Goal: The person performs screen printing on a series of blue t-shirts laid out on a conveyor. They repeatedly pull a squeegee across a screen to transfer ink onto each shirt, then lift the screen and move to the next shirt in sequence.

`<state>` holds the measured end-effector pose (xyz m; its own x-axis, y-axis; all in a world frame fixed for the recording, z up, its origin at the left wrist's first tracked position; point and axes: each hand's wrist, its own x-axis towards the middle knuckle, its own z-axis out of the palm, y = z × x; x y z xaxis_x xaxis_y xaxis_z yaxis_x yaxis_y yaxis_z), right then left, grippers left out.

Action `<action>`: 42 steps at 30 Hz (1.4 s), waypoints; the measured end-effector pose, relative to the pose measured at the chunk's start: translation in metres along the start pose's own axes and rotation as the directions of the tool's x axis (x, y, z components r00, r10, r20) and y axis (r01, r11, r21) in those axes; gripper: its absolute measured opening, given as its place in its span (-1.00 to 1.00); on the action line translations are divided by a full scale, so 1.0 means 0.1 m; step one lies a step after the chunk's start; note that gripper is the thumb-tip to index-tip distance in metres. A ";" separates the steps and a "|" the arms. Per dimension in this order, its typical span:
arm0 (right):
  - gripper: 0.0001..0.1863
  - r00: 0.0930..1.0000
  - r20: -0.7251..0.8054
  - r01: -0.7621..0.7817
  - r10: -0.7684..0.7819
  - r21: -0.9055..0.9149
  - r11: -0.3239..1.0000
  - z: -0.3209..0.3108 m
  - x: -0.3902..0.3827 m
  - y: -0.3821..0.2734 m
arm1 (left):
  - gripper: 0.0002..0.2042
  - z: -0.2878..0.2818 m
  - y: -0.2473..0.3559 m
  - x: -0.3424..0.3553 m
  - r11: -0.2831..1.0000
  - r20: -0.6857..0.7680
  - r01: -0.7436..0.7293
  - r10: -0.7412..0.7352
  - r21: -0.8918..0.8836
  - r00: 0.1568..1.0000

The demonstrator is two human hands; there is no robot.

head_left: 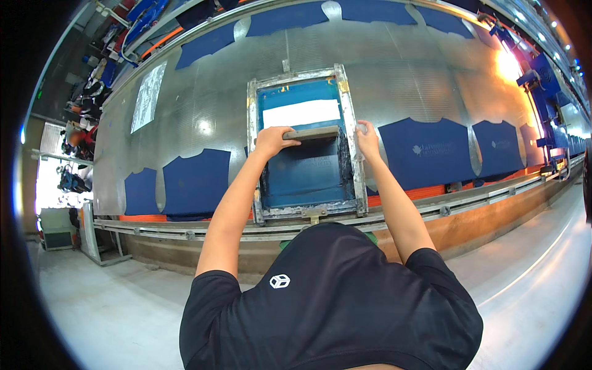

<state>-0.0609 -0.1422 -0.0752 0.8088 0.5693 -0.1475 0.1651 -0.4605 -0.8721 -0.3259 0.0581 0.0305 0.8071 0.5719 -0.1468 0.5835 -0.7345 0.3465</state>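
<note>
Long table [203,105], one screen frame [302,145], two hands.

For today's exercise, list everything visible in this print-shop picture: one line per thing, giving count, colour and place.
Printing screen frame: one, grey metal with blue mesh, middle of table.
Squeegee: one, grey-brown, across the screen.
Fabric pieces: several, dark blue, laid in rows along the table.
Table: one, long, silver.
Rail: one, grey, along the table's near edge.
Floor: pale grey, below.
Left hand: on the squeegee.
Right hand: on the frame's right side.
</note>
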 end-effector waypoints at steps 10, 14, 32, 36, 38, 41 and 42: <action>-0.69 0.999 -0.001 0.045 -0.045 0.147 0.988 0.10 -0.05 -0.17 | -0.48 0.53 0.39 -1.59 0.999 -0.233 -0.032 0.029 -0.010 0.972; -0.64 0.996 0.089 -0.055 0.033 0.256 0.965 0.10 -0.07 -0.26 | -0.39 0.70 0.58 -2.28 1.000 -0.228 0.001 -0.001 -0.002 0.974; -0.48 0.992 0.124 0.008 -0.038 0.236 0.972 0.16 -0.37 -0.71 | -0.78 0.19 0.49 -2.52 0.115 -0.094 -0.032 -0.598 -0.993 0.796; -0.46 0.988 0.153 -0.044 0.001 0.276 0.960 0.18 -0.43 -0.79 | -0.75 0.12 0.32 -2.74 0.234 -0.067 0.111 -0.641 -0.966 0.765; -0.45 0.988 0.154 -0.043 0.005 0.248 0.968 0.19 -0.46 -0.84 | -0.75 -0.04 0.13 -2.83 0.305 -0.068 0.163 -0.624 -0.938 0.778; -0.42 0.984 0.174 -0.065 0.027 0.221 0.973 0.19 -0.53 -0.91 | -0.73 -0.26 -0.13 -2.75 0.604 -0.242 0.217 -0.585 -0.767 0.774; -0.40 0.982 0.183 -0.077 0.035 0.224 0.972 0.19 -0.54 -0.93 | -0.72 -0.32 -0.20 -2.68 0.727 -0.344 0.166 -0.497 -0.666 0.797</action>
<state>-0.1312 -0.1174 0.0048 0.6972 0.6677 -0.2609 -0.0280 -0.3383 -0.9406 -0.5564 -0.0685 0.0929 0.3224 0.9462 0.0296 0.4976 -0.1960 0.8450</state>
